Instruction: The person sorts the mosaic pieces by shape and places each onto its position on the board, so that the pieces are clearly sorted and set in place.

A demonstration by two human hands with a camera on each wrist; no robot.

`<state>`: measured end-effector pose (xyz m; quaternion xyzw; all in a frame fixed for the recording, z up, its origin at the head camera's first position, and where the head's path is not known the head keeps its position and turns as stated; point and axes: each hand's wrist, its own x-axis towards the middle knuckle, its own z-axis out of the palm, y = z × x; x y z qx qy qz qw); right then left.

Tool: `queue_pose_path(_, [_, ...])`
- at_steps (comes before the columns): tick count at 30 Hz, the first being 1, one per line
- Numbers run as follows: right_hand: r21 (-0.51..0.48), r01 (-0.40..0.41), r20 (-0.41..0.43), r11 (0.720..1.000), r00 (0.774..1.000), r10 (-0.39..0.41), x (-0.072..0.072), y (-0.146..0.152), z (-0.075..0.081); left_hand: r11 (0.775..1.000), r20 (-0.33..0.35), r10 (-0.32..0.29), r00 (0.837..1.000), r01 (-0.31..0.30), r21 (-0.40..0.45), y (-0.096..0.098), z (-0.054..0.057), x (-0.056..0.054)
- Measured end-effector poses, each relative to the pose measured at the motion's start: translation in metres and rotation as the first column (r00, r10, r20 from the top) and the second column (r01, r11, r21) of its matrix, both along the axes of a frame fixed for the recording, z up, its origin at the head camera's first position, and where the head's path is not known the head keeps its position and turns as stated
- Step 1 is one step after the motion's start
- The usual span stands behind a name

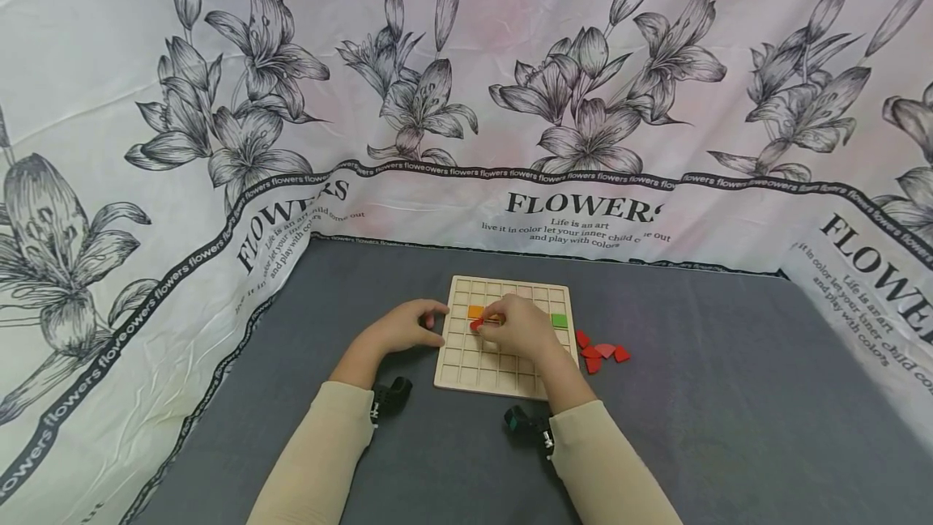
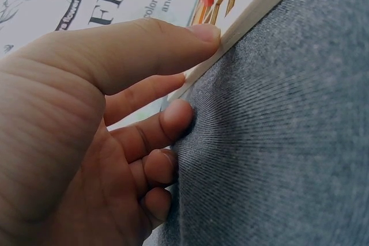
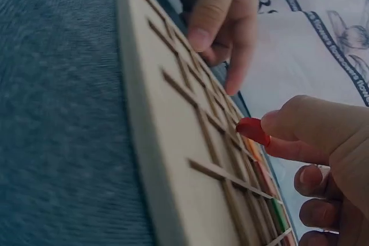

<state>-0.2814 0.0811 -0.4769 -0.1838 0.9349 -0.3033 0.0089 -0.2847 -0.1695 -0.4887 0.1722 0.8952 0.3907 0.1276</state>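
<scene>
A square wooden grid board [image 1: 458, 363] lies on the dark grey cloth. My right hand [image 1: 523, 326] is over its middle, pinching a small red piece [image 3: 252, 131] between thumb and index finger, close above the grid. An orange tile [image 1: 475, 312] sits in a cell beside the pinched piece, and a green tile [image 1: 559, 321] sits near the right edge. In the right wrist view, a reddish tile [image 3: 264, 177] shows between them. My left hand [image 1: 401, 327] is at the board's left side, thumb and index fingertips at its edge, the other fingers loosely bent.
Several loose red pieces [image 1: 604, 351] lie on the cloth just right of the board. A dark wrist camera [image 1: 392, 397] is strapped at the left cuff, another [image 1: 521, 421] at the right. Flower-printed fabric [image 1: 437, 201] stands behind and along both sides.
</scene>
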Motion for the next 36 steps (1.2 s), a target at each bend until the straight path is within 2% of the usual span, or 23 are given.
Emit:
queue_pose_path(8, [0.11, 0.001, -0.035, 0.994, 0.999, 0.003, 0.007, -0.005, -0.001, 1.0, -0.003, -0.007, 1.0, 0.007, 0.004, 0.001, 0.002, 0.002])
queue_pose_path(18, [0.177, 0.016, -0.076, 0.984, 0.997, -0.003, 0.012, -0.01, 0.002, 1.0, -0.008, -0.01, 1.0, 0.01, 0.002, 0.001, 0.0, 0.002])
queue_pose_path(27, [0.211, 0.0, -0.128, 0.977, 0.991, 0.028, 0.014, -0.012, 0.003, 1.0, 0.005, -0.007, 1.0, 0.007, 0.015, 0.001, 0.003, 0.005])
queue_pose_path(36, [0.219, 0.016, -0.096, 0.976, 0.995, 0.006, 0.017, -0.012, 0.007, 1.0, 0.008, -0.001, 1.0, 0.001, 0.013, 0.002, 0.004, 0.006])
